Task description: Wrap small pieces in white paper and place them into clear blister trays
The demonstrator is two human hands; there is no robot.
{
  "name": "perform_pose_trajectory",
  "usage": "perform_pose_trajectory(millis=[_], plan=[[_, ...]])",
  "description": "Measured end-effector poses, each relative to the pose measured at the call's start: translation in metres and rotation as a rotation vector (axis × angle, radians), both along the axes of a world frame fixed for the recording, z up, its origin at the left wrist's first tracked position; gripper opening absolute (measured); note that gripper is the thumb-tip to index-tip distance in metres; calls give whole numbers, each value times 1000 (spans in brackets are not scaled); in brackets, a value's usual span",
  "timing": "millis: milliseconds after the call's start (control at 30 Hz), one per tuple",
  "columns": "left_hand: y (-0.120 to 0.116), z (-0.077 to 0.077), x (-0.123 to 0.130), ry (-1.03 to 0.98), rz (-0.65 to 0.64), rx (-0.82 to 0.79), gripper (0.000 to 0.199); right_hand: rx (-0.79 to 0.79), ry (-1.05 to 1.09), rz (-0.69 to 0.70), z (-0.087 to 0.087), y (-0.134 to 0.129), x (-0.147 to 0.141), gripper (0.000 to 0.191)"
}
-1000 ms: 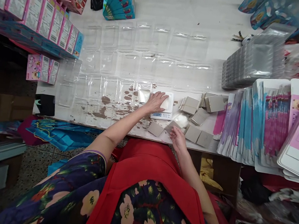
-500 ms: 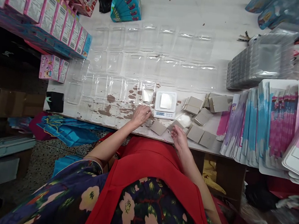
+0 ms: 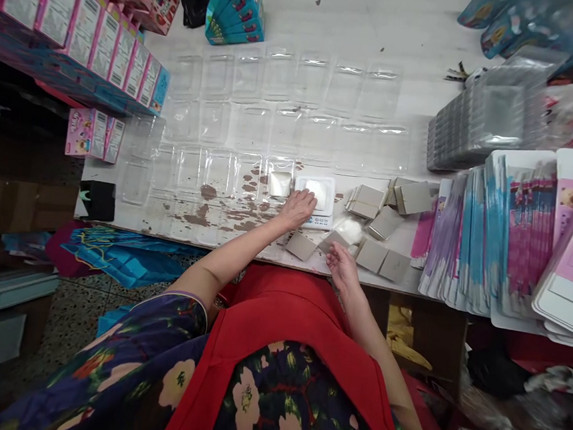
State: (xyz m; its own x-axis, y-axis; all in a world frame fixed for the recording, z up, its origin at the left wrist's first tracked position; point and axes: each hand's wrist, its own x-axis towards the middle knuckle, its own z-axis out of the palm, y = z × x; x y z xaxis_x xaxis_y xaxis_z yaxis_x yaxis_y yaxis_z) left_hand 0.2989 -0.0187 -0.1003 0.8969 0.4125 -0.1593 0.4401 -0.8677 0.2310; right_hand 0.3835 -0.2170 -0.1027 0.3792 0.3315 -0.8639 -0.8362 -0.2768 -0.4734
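Note:
My left hand (image 3: 298, 209) reaches over the left side of a small white digital scale (image 3: 325, 222). Its outstretched fingers are at the edge of a flat white packet (image 3: 317, 192) on the weighing plate, partly covering it; whether they grip it I cannot tell. Just left of the scale, a similar pale packet (image 3: 280, 183) rests in a clear plastic tray (image 3: 279, 163). Near the table's front edge my right hand (image 3: 343, 265) has curled fingers closed at the near corner of a grey square card (image 3: 333, 241). Another grey card (image 3: 301, 246) lies to its left.
Rows of clear trays (image 3: 251, 128) cover the middle of the table. Bundled grey cards (image 3: 365, 200) lie right of the scale. Stacked plastic trays (image 3: 475, 128) and printed cards (image 3: 475, 238) stand at right, pink boxes (image 3: 89, 30) at left.
My left hand has moved right and slightly up, from beside the tray to the packet on the scale, now covering part of the display. My right hand stays by the grey card.

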Motion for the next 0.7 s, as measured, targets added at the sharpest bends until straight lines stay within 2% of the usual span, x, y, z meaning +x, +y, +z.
perform_pose_trajectory(millis=[200, 433, 700], plan=[[10, -12, 5, 61, 15, -39, 33, -10, -5, 3, -2, -6, 0, 31], [14, -6, 5, 11, 133, -108, 27, -14, 12, -5, -2, -3, 1, 32], [19, -2, 6, -4, 186, -172, 26, 1, -7, 17, -1, 1, 3, 31]])
